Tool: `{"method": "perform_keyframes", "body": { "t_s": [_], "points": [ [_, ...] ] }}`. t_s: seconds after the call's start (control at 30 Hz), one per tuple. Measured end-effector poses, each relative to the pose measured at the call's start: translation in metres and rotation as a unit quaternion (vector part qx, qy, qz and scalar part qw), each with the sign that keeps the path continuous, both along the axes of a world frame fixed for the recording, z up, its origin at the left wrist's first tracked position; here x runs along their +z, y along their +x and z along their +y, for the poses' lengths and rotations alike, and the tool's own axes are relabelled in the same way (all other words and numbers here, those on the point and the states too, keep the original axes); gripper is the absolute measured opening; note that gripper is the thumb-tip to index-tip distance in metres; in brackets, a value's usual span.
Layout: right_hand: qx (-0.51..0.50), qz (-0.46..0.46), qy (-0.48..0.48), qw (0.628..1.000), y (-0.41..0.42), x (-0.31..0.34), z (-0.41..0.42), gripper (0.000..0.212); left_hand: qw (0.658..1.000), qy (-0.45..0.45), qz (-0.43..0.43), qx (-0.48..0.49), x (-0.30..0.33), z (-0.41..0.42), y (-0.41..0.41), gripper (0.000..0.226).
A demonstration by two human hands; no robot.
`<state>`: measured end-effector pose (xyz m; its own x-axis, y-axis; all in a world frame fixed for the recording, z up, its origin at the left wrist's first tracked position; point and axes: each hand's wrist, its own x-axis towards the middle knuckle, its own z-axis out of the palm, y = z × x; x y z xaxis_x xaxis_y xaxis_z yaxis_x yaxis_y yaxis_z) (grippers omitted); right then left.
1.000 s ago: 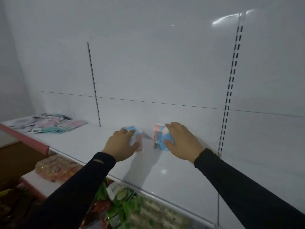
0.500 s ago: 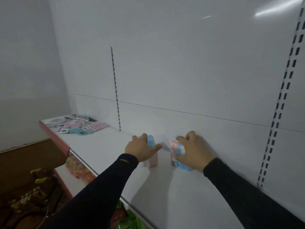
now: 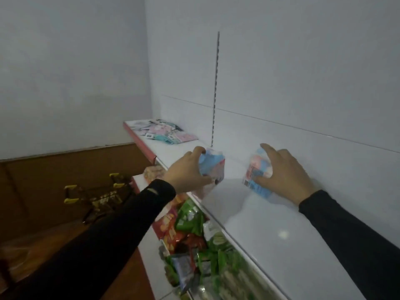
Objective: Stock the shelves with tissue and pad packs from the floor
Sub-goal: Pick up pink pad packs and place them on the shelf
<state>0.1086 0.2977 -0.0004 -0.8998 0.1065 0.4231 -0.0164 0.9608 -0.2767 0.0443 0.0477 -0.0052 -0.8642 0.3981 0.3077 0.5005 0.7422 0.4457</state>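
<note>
Two small blue-and-pink packs stand on the white shelf (image 3: 270, 230) against its back panel. My left hand (image 3: 186, 173) is closed around the left pack (image 3: 213, 165), thumb underneath and fingers over its top. My right hand (image 3: 285, 174) grips the right pack (image 3: 258, 176), fingers spread over its top and far side. The two packs are about a hand's width apart. Both arms wear black sleeves.
Several flat pink and teal packs (image 3: 164, 134) lie at the shelf's far left end. The lower shelf holds green and red snack bags (image 3: 190, 232). A shopping trolley with yellow corners (image 3: 95, 191) stands on the brown floor at left. A slotted upright (image 3: 215, 89) runs up the back panel.
The view has swung left and down, showing the floor, the trolley and the lower shelf. Both hands still hold their packs; the packs now stand a little further apart.
</note>
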Motion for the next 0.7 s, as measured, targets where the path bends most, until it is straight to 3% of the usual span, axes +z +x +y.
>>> {"method": "perform_keyframes", "body": {
  "t_s": [0.13,0.27,0.53,0.7],
  "points": [
    [0.091,0.043,-0.01,0.995,-0.027,0.016,-0.096,0.096,0.996,-0.005,0.047,0.075,0.004,-0.129,0.016,0.082],
    [0.174,0.034,-0.014,0.984,-0.047,0.012,-0.221,0.089,0.987,0.001,0.043,0.153,-0.018,-0.268,0.047,0.084],
    [0.316,-0.06,0.017,0.947,-0.078,-0.084,-0.442,0.074,0.961,-0.003,-0.061,0.271,-0.097,-0.483,0.092,0.089],
    [0.368,-0.205,-0.028,0.907,-0.089,-0.161,-0.534,0.074,0.942,-0.031,-0.16,0.294,-0.168,-0.567,0.108,0.091]
  ]
}}
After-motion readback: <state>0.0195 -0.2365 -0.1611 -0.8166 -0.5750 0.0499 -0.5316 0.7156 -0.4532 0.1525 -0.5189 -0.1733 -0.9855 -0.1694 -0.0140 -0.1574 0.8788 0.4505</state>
